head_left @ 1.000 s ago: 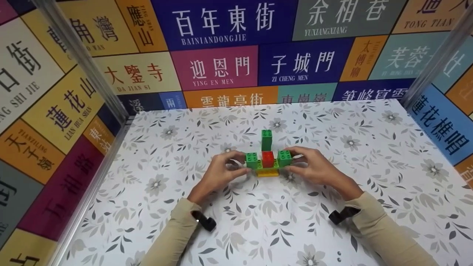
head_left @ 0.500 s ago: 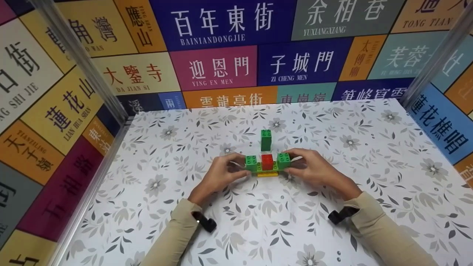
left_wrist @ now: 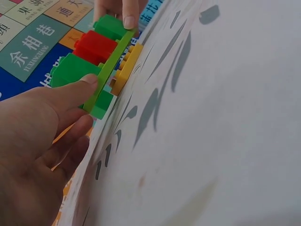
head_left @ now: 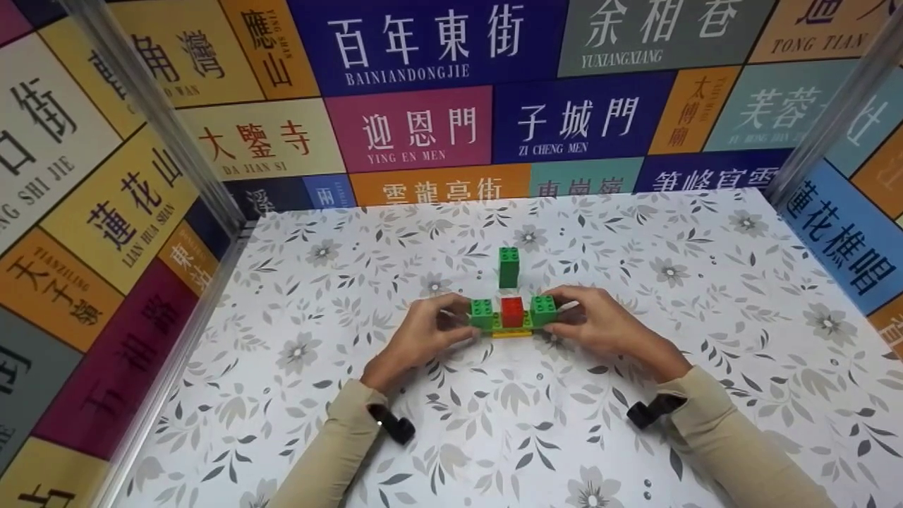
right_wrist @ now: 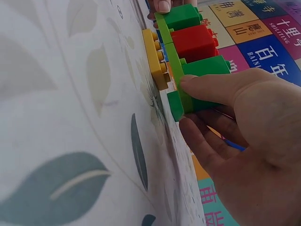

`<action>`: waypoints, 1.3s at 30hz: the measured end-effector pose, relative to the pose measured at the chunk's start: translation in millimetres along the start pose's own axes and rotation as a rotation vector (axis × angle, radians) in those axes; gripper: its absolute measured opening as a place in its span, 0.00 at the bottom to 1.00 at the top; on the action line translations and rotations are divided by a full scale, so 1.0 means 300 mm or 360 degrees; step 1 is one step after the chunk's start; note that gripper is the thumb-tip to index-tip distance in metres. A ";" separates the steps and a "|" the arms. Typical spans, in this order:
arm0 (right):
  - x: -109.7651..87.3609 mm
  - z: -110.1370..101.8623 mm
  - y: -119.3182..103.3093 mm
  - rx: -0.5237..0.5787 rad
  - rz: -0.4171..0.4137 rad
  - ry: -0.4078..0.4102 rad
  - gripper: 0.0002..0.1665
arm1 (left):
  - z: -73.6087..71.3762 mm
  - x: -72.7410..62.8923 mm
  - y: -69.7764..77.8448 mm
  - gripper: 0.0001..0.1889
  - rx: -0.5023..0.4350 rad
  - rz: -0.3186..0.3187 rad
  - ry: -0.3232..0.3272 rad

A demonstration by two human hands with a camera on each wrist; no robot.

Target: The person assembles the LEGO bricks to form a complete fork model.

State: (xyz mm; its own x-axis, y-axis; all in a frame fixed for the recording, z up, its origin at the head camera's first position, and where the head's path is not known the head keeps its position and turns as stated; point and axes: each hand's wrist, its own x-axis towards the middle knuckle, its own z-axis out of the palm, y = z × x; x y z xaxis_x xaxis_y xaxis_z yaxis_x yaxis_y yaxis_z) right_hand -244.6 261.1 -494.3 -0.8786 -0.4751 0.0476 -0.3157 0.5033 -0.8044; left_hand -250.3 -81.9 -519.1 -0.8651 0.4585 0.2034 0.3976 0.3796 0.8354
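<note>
Between my hands is a light green building-block plate [left_wrist: 109, 69] with a green brick at each end and a red brick [head_left: 512, 311] in the middle. The left hand [head_left: 425, 326] pinches its left end by the left green brick [head_left: 481, 312]. At the opposite end, the right hand [head_left: 608, 323] pinches the plate by the right green brick [head_left: 543, 309], thumb on its front edge. Under the plate's middle lies a yellow block [right_wrist: 155, 60], studs toward the plate; the wrist views show a narrow gap between them. Dark green shows below the plate's ends; I cannot tell whose part.
A tall green block stack [head_left: 508, 268] stands upright just behind the held bricks. All sits on a table covered in white floral cloth [head_left: 494, 437]. Sign-printed panels [head_left: 423, 127] rise behind and at the sides, with clear posts at the corners.
Both hands have lowered the light green plate and its bricks slightly toward the yellow block, which now shows less in the head view. The tall green stack has stayed put.
</note>
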 end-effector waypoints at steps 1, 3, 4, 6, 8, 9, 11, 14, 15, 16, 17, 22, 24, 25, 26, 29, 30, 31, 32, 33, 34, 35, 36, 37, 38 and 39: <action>0.000 0.000 0.000 -0.0001 0.0005 0.0000 0.29 | 0.000 0.000 0.000 0.22 0.0007 -0.0002 -0.0001; 0.000 -0.001 0.001 -0.0003 0.0008 0.0000 0.29 | 0.001 -0.001 0.002 0.22 0.0012 -0.0006 -0.0004; 0.000 -0.001 0.002 -0.0001 0.0007 -0.0002 0.29 | 0.001 -0.001 0.002 0.22 0.0010 -0.0007 -0.0005; 0.000 -0.002 0.003 0.0003 0.0003 -0.0005 0.29 | 0.001 -0.001 0.002 0.22 0.0010 -0.0010 -0.0005; -0.001 -0.001 0.006 0.0004 -0.0002 -0.0010 0.28 | 0.002 0.000 0.001 0.22 0.0011 -0.0007 -0.0008; 0.000 -0.001 0.008 0.0008 -0.0003 -0.0015 0.28 | 0.003 0.000 0.000 0.22 0.0015 -0.0006 -0.0009; 0.000 0.000 0.011 0.0016 -0.0009 -0.0022 0.28 | 0.005 -0.001 0.000 0.22 0.0027 -0.0001 -0.0011; 0.001 0.001 0.014 0.0028 -0.0021 -0.0027 0.28 | 0.007 -0.003 0.001 0.21 0.0039 -0.0002 -0.0013; 0.002 0.002 0.015 0.0032 -0.0025 -0.0028 0.27 | 0.007 -0.003 0.000 0.21 0.0044 -0.0004 -0.0013; 0.002 0.001 0.015 0.0035 -0.0030 -0.0029 0.27 | 0.008 -0.003 0.000 0.21 0.0046 -0.0007 -0.0014; 0.002 0.001 0.015 0.0039 -0.0035 -0.0032 0.27 | 0.008 -0.003 -0.001 0.22 0.0046 -0.0008 -0.0014; 0.001 0.001 0.016 0.0038 -0.0035 -0.0037 0.28 | 0.008 -0.001 -0.002 0.22 0.0053 -0.0009 -0.0015; 0.000 0.001 0.018 0.0035 -0.0034 -0.0036 0.28 | 0.008 -0.001 -0.001 0.22 0.0057 -0.0013 -0.0017; 0.001 0.001 0.018 0.0033 -0.0032 -0.0035 0.28 | 0.008 -0.001 -0.001 0.22 0.0058 -0.0017 -0.0017; 0.000 0.000 0.017 0.0033 -0.0034 -0.0035 0.28 | 0.007 -0.001 0.000 0.22 0.0057 -0.0020 -0.0018; 0.000 -0.001 0.016 0.0039 -0.0043 -0.0033 0.28 | 0.007 -0.001 0.001 0.22 0.0055 -0.0030 -0.0020; 0.000 -0.002 0.015 0.0039 -0.0046 -0.0031 0.28 | 0.007 0.000 0.001 0.22 0.0054 -0.0032 -0.0021; -0.001 -0.002 0.013 0.0040 -0.0048 -0.0031 0.28 | 0.007 0.000 0.001 0.22 0.0051 -0.0035 -0.0021; -0.002 -0.002 0.012 0.0041 -0.0047 -0.0031 0.28 | 0.007 0.000 0.002 0.22 0.0052 -0.0040 -0.0024; -0.002 -0.001 0.012 0.0044 -0.0039 -0.0033 0.28 | 0.007 0.001 0.002 0.22 0.0053 -0.0045 -0.0026; -0.003 -0.001 0.010 0.0045 -0.0034 -0.0035 0.27 | 0.006 0.001 0.002 0.22 0.0054 -0.0049 -0.0028; -0.003 0.000 0.010 0.0043 -0.0024 -0.0037 0.27 | 0.006 0.001 0.002 0.23 0.0054 -0.0055 -0.0029; -0.003 0.000 0.010 0.0042 -0.0009 -0.0038 0.27 | 0.006 0.000 0.002 0.23 0.0055 -0.0058 -0.0031; -0.004 0.001 0.011 0.0040 0.0002 -0.0041 0.27 | 0.006 0.000 0.001 0.23 0.0056 -0.0060 -0.0031; -0.004 0.001 0.011 0.0039 0.0013 -0.0044 0.27 | 0.006 0.000 0.000 0.23 0.0057 -0.0063 -0.0030; -0.004 0.002 0.010 0.0037 0.0025 -0.0046 0.27 | 0.007 0.000 -0.001 0.23 0.0056 -0.0063 -0.0028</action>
State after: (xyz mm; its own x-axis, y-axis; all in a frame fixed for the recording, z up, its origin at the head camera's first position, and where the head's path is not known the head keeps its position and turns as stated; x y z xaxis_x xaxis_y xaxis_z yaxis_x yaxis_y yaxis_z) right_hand -244.3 262.9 -497.1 -0.8724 -0.4884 0.0179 -0.2934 0.4940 -0.8184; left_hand -249.8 -80.5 -520.4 -0.8749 0.4566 0.1611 0.3739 0.4257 0.8240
